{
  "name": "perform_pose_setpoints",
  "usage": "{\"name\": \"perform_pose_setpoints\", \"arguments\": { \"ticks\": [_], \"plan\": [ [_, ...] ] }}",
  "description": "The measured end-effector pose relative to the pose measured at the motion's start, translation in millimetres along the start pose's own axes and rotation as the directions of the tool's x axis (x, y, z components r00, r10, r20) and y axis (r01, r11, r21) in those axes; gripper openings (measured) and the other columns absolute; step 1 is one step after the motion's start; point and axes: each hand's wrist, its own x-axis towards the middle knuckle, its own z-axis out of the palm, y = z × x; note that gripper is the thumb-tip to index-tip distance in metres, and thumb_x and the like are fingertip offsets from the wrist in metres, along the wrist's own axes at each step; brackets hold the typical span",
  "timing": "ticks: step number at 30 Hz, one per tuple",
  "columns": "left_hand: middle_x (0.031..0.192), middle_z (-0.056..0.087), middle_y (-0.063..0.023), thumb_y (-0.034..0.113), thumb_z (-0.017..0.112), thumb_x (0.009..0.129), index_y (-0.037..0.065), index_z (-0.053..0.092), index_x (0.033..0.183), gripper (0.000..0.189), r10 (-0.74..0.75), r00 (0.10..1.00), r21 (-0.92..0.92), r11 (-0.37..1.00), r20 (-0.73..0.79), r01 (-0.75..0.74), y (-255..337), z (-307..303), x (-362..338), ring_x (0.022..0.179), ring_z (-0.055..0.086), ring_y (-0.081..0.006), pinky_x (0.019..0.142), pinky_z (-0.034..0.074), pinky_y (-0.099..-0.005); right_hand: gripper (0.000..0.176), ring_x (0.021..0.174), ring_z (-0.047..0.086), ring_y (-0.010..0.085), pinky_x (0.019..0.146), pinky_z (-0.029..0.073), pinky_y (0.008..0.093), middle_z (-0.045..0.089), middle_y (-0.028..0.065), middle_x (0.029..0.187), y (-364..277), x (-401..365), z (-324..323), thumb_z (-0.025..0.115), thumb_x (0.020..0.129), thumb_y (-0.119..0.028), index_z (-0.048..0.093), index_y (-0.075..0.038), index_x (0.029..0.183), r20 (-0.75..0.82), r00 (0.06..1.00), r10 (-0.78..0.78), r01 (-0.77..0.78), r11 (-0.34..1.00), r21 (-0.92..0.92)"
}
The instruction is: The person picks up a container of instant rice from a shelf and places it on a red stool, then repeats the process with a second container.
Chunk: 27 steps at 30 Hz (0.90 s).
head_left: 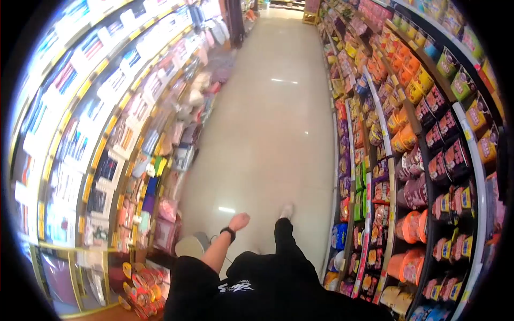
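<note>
A shopper's left hand (239,220), curled into a loose fist and holding nothing, is held out over the pale floor (267,117) of a supermarket aisle, with a black wristband (228,234) at the wrist. The nearest goods, pink packets (167,209) low on the left-side shelves (134,134), lie to the hand's left, well apart from the knuckles (the right hand is out of view). The shelves run lengthwise up the aisle. Cup noodles (409,184) line the opposite side, farther off.
</note>
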Motion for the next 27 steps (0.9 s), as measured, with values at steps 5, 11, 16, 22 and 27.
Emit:
{"name": "perform_pose_setpoints", "arguments": {
  "ticks": [5,11,16,22,27],
  "plan": [
    [0.079,0.065,-0.0092,0.029,0.057,0.081,0.004,0.064,0.085,0.026,0.028,0.865,0.231,0.959,0.502,-0.165,-67,10,35,0.073,0.064,-0.0230,0.067,0.050,-0.0392,0.021,0.069,0.062,0.0300,0.056,0.048,0.0405,0.064,0.0117,0.073,-16,54,-13,0.058,0.076,-0.027,0.066,-0.008,0.081,0.071,0.993,-0.089,0.105,0.957,-0.271],
    [0.083,0.066,-0.0146,0.032,0.056,0.078,0.006,0.067,0.084,0.028,0.054,0.958,0.315,0.938,0.282,-0.146,-88,3,55,0.083,0.062,-0.0312,0.072,0.049,-0.0404,0.023,0.069,0.063,0.0306,0.057,0.049,0.0421,0.064,0.0130,0.071,-146,157,-63,0.058,0.076,-0.029,0.067,-0.008,0.080,0.227,0.850,-0.475,0.462,0.466,-0.755],
    [0.071,0.065,-0.0118,0.034,0.057,0.080,0.000,0.067,0.081,0.035,-0.245,0.953,-0.253,0.925,0.177,0.284,17,-39,144,0.067,0.061,-0.0223,0.061,0.047,-0.0386,0.025,0.064,0.062,0.0183,0.060,0.048,0.0323,0.064,0.0071,0.070,-333,298,-129,0.054,0.081,-0.024,0.063,-0.001,0.080,0.049,0.985,-0.163,0.165,0.986,-0.036],
    [0.070,0.063,-0.0082,0.030,0.057,0.082,0.000,0.066,0.088,0.032,-0.389,0.899,-0.303,0.848,0.200,0.435,71,-113,295,0.063,0.058,-0.0166,0.057,0.048,-0.0308,0.021,0.076,0.063,0.0187,0.065,0.049,0.0307,0.064,0.0085,0.081,-561,370,-179,0.053,0.086,-0.020,0.060,0.000,0.090,-0.150,0.896,-0.418,0.444,0.841,0.308],
    [0.083,0.064,-0.0096,0.025,0.052,0.084,0.004,0.058,0.106,0.031,-0.565,0.763,-0.469,0.607,0.313,0.642,80,-181,423,0.068,0.062,-0.0205,0.058,0.048,-0.0329,0.019,0.073,0.060,0.0176,0.065,0.048,0.0307,0.063,0.0074,0.082,-603,436,-216,0.053,0.086,-0.017,0.058,0.000,0.092,0.040,0.865,-0.500,0.499,0.866,0.042]
  ]
}}
